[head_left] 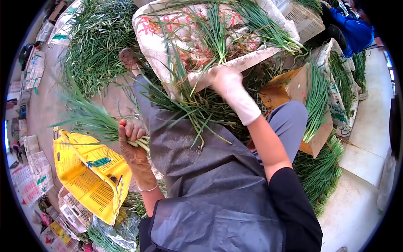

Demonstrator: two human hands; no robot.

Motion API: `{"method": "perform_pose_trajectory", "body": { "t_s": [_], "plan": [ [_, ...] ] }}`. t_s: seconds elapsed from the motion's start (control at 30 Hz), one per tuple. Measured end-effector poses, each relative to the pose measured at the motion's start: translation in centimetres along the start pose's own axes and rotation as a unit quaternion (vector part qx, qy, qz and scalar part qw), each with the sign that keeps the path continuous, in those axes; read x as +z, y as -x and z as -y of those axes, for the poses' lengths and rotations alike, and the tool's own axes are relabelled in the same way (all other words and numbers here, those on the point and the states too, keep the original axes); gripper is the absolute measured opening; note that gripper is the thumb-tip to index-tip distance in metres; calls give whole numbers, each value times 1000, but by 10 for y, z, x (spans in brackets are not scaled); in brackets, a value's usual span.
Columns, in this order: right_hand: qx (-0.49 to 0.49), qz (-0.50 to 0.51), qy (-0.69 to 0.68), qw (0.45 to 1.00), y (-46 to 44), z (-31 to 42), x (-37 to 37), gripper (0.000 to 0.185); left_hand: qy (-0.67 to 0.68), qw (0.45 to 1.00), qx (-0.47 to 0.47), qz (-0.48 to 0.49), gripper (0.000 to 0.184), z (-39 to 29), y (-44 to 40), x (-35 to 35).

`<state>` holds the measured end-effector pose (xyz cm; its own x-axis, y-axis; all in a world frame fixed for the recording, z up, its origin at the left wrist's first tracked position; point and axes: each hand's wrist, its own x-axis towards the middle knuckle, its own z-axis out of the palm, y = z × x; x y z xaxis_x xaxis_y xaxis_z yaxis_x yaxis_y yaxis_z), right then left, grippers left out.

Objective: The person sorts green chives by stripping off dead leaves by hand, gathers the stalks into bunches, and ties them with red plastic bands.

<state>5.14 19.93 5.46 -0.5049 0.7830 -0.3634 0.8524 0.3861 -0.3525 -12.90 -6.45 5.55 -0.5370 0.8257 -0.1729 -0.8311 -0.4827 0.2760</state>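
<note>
My left hand (135, 145), in a thin tan glove, is closed round a bunch of green stalks (94, 119), with the white ends out past my fingers. My right hand (224, 80), in a pale glove, is at the near edge of the white sack-covered surface (151, 54); motion blurs its fingers. Just beyond it lies a small bunch of greens (216, 35), and a larger bunch (268, 27) lies to the right. Loose stalks (184, 98) hang over the edge onto my dark apron (201, 159).
A big heap of greens (100, 38) is at the upper left. A yellow crate (92, 172) stands at the lower left. On the right are a cardboard box (294, 88) with greens and a white crate (304, 21). Another person in blue (354, 31) is at the upper right.
</note>
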Motion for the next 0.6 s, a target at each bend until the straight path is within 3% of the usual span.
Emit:
{"method": "perform_pose_trajectory", "body": {
  "t_s": [0.03, 0.07, 0.13, 0.17, 0.23, 0.3, 0.37, 0.4, 0.5, 0.53, 0.6],
  "plan": [
    [98, -97, 54, 989, -27, -4, -5, 58, 22, 1000, -12, -9, 16, 5, -1, -4],
    [91, -161, 112, 976, -54, -20, -3, 60, 37, 999, -11, -24, 19, 14, -1, -2],
    [135, -46, 133, 981, -93, -29, -6, 56, 67, 997, -42, -23, 19, 24, -3, -1],
    [141, -11, 73, 987, -105, -35, 3, 51, 98, 992, -73, -23, 20, 27, -4, -1],
    [120, -117, 11, 986, -124, -32, 1, 45, 99, 993, -66, -21, 20, 31, -6, -1],
    [9, -204, -110, 973, -95, -15, -28, 38, 52, 996, -52, -49, 19, 33, -5, 5],
    [18, -144, -72, 987, -96, -26, -23, 39, 17, 996, -44, -73, 19, 41, -10, 10],
    [39, 7, -247, 968, -99, -36, -17, 40, 0, 996, -47, -76, 19, 46, -9, 11],
    [-78, -18, -457, 886, -74, -40, 3, 40, -20, 997, -43, -64, 18, 64, -25, 27],
    [-17, -19, -415, 909, -58, -36, 4, 40, -32, 995, -55, -76, 18, 67, -19, 31],
    [-12, 14, -527, 850, -43, -33, 5, 33, -63, 993, -75, -68, 20, 74, -21, 35]
  ]
}}
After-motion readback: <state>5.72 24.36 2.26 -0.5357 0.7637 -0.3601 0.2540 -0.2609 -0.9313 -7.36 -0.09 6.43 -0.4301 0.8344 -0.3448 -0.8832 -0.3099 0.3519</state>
